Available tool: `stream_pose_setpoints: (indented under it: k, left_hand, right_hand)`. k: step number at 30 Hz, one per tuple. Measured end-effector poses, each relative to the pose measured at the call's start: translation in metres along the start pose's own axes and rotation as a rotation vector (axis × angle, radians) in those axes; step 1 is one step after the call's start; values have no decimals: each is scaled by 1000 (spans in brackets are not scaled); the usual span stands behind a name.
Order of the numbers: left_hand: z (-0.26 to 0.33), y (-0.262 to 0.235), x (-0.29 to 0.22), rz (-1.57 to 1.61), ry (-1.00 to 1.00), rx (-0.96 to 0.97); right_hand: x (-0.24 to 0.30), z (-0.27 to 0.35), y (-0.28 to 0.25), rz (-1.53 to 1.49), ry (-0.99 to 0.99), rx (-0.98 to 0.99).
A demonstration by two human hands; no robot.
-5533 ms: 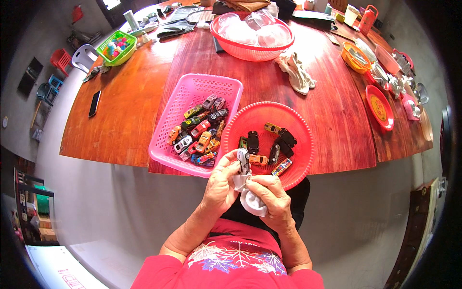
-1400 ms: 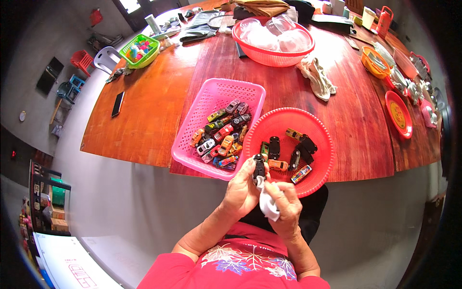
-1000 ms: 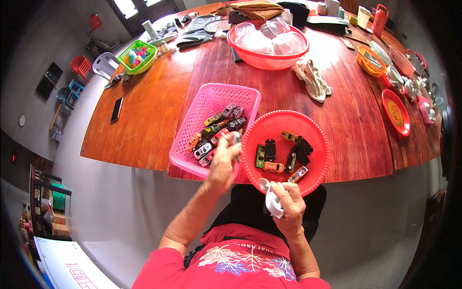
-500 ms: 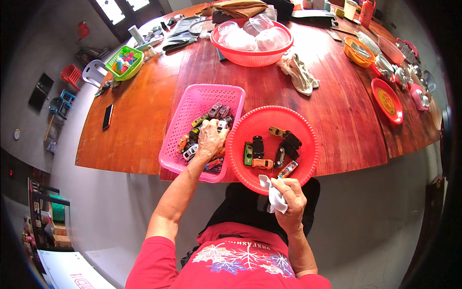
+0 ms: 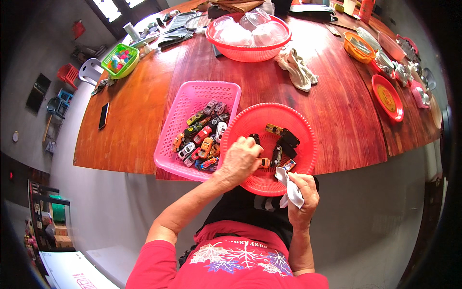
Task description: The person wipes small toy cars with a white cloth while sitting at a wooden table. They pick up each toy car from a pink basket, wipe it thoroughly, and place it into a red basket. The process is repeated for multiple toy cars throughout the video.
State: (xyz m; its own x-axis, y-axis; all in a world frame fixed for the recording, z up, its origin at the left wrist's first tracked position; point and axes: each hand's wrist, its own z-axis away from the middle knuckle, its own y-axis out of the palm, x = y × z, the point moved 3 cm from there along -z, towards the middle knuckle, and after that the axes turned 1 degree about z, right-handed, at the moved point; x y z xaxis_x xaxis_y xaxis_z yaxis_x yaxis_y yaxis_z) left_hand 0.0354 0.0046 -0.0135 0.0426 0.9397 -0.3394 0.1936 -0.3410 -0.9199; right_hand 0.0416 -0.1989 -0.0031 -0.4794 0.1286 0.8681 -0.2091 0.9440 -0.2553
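While the right hand point(image 5: 307, 192) pinches a white cloth point(image 5: 293, 194) by the near right edge of the red basin point(image 5: 305, 132), the left hand point(image 5: 240, 160) bends its fingers among toy cars point(image 5: 277, 155) inside; whether it grips one, I cannot tell. Other cars point(image 5: 206, 147) fill the pink basket point(image 5: 181, 102), left.

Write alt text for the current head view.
A left hand reaches into a red basket of toy cars; the right hand holds a white cloth. Alongside, a pink basket holds more cars.
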Motion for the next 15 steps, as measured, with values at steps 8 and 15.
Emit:
stream_pose_setpoints:
  k: [8,15]
  left_hand:
    - [-7,36,-3,-216,-59,140]
    - [0,7,-2,786,-373,4]
  right_hand:
    - [5,-2,1,53,-70,-10]
    - [4,-6,-1,21,-45,-71]
